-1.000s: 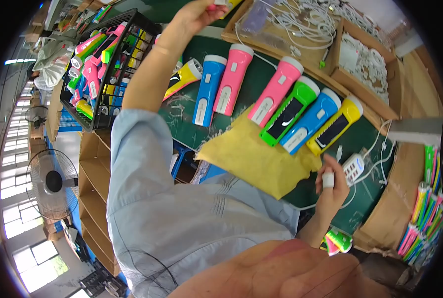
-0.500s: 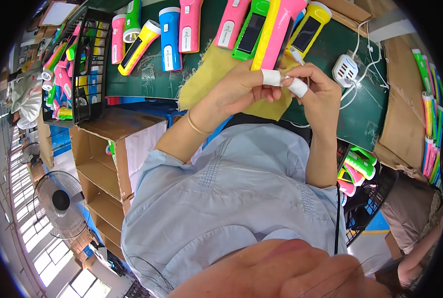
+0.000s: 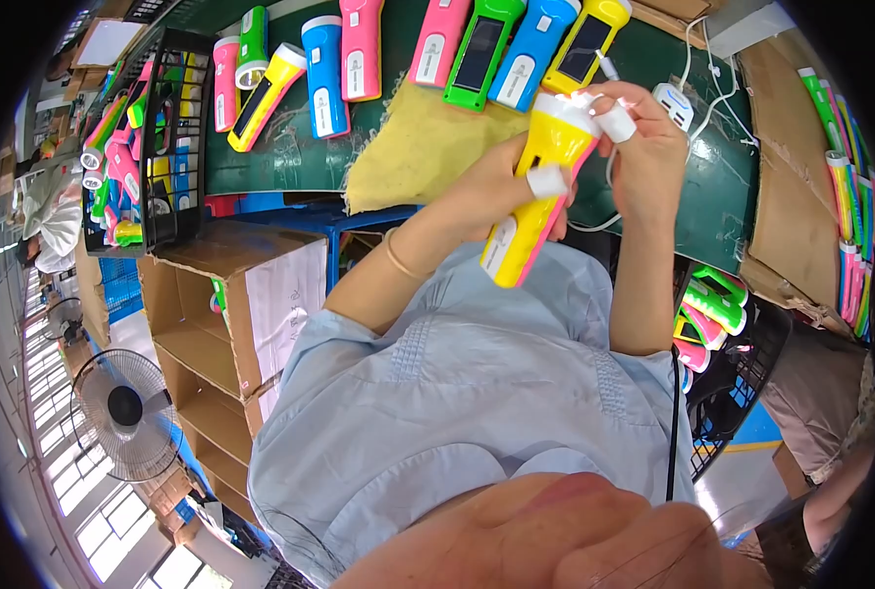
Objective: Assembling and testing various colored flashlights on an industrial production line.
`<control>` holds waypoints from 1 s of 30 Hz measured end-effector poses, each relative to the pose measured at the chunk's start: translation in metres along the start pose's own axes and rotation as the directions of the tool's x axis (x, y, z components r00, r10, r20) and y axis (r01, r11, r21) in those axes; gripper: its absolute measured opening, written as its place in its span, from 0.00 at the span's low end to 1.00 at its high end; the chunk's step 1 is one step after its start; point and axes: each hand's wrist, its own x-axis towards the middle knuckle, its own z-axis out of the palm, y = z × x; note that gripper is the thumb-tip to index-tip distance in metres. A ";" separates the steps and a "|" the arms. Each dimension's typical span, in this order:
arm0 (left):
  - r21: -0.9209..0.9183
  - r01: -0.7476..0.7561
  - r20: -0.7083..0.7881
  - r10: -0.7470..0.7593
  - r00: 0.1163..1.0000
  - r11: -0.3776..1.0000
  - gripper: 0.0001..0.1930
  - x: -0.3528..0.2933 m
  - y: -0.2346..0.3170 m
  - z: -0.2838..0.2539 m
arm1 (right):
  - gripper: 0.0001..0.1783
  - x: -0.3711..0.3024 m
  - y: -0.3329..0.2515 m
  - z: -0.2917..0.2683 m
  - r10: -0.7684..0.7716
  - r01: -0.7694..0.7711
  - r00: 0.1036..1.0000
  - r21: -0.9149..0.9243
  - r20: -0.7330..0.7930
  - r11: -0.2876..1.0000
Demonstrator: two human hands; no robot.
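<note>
Yellow-and-pink plastic flashlight with a white head ring (image 3: 545,191) is in the air between both hands, near edge of bench, tail toward the wearer's body, head up and right. Half a second ago it sat further out, over the row, with the hands meeting at its near end. Now it's drawn back and rolled: yellow face with white label strip is up, pink only along the right edge. Means, as I judge it, work has moved from tail end to head end.

Left hand (image 3: 491,187): wrapped round the mid-body, white-taped thumb across the yellow face, fingers closed on it. Taking the weight, I'd say.

Right hand (image 3: 650,147): fingers bent and close together at the head ring, thumb also taped. White cable plug (image 3: 606,67) pokes out just beyond them; can't tell whether they grip plug, ring or merely touch. Bright patch at the ring: glare or lamp, can't tell.

Pulling back also uncovers the blue flashlight (image 3: 533,59), lying between the green flashlight with dark panel (image 3: 481,49) and the yellow flashlight with dark panel (image 3: 589,44). Mustard-yellow cloth (image 3: 408,147) lies flat on the dark green bench top (image 3: 300,172). White multi-port charger (image 3: 672,103) is just beside the right hand.
</note>
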 end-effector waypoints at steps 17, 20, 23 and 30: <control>0.104 -0.217 0.036 0.215 0.976 0.970 0.25 0.014 0.004 -0.008 | 0.07 -0.020 -0.009 -0.012 -0.155 0.242 0.955 -0.363 0.252 0.900; 0.188 -0.251 -0.002 0.256 0.967 0.950 0.25 0.012 0.005 -0.003 | 0.07 -0.022 -0.003 -0.009 -0.172 0.255 0.953 -0.352 0.251 0.901; 0.190 -0.254 0.008 0.257 0.966 0.948 0.24 0.013 0.002 -0.004 | 0.09 -0.024 -0.003 -0.007 -0.212 0.280 0.955 -0.393 0.207 0.876; 0.284 -0.254 0.016 0.260 0.965 0.925 0.21 0.012 0.005 0.001 | 0.09 -0.024 -0.010 -0.002 -0.234 0.269 0.963 -0.442 0.132 0.856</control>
